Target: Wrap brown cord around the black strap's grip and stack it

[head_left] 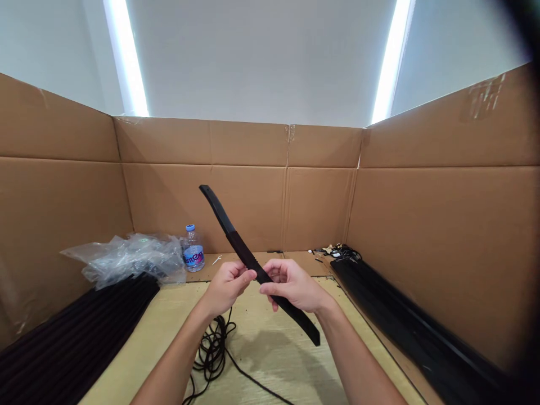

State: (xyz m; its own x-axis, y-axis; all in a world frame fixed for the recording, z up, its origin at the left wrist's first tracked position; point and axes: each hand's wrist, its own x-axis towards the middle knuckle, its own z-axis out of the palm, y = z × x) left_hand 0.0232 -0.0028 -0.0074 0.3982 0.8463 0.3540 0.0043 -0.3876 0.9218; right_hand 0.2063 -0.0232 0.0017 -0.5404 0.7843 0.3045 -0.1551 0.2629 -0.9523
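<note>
Pinching a black strip [241, 247] with both hands' fingers [247, 275]; it slants upper left to lower right, left hand [228, 286] nearest the top.

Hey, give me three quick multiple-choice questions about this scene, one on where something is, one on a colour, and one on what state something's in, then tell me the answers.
1. Where is the plastic water bottle?
A. Standing beside the crumpled clear plastic bag
B. Held up in the air
C. Lying at the front edge of the table

2. What colour is the strip held by the left hand and right hand?
A. Red
B. Black
C. White

3. What state is the cord in?
A. Lying in loose loops
B. Wound on a spool
C. Pulled straight and taut

Answers:
1. A, the bottle stands upright just right of the bag.
2. B, the strip looks black along its length.
3. A, the cord lies in loose loops below the hands.
</note>
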